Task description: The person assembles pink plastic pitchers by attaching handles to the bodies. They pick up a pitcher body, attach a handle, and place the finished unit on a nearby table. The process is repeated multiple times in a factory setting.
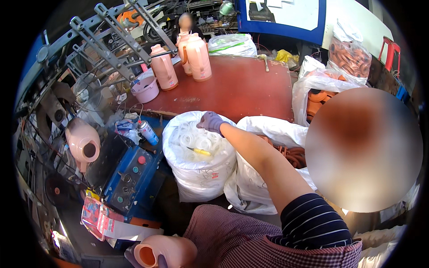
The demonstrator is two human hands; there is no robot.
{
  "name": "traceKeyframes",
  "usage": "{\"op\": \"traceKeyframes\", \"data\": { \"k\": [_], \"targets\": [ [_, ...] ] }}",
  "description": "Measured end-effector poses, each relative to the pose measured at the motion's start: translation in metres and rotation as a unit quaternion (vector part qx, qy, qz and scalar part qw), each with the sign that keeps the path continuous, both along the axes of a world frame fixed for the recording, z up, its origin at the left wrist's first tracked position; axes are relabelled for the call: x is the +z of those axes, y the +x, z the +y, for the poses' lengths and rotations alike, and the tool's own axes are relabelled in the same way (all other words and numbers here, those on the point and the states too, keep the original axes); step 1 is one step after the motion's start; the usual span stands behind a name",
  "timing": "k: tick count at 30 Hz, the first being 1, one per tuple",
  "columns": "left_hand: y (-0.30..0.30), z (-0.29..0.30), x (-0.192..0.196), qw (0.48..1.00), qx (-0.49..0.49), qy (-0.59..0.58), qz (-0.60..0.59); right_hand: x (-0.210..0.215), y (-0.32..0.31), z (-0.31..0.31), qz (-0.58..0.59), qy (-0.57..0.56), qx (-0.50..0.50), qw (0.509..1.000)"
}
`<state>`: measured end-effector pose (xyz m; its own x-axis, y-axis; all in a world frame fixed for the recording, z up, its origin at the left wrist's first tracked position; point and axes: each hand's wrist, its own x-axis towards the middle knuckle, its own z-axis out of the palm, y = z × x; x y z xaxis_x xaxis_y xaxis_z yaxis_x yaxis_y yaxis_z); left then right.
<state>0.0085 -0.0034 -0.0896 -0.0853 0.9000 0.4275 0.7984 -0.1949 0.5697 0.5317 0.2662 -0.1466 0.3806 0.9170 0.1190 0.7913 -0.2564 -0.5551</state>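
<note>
My left hand [161,261], in a purple-grey glove, grips a pink thermos flask body [178,251] at the lower edge; its round orange-lit opening faces me. My right arm stretches forward over a white woven sack [196,178] full of clear plastic rings [190,136]. At the sack's far side my gloved right hand [211,123] reaches down to the rings with its fingers curled; whatever lies between the fingertips is too small to make out. A yellow utility knife [199,151] lies on top of the rings.
Three pink thermos bodies [199,58] and a pink bucket [145,90] stand on the red table [241,89]. At left are a blue control box [129,178], a spray can [148,132] and another flask body [83,142] on a machine. Sacks of brown parts [292,156] stand right. A person [185,23] is behind.
</note>
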Motion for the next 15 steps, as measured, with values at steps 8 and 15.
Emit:
{"op": "traceKeyframes", "data": {
  "k": [8,15],
  "targets": [
    [0.001,0.008,-0.013,0.986,-0.046,0.005,-0.163,0.065,-0.192,-0.063,0.46,0.08,0.361,0.807],
    [0.018,0.012,-0.011,0.98,-0.113,0.044,-0.157,0.084,-0.332,-0.191,-0.003,0.318,0.678,0.663]
  ]
}}
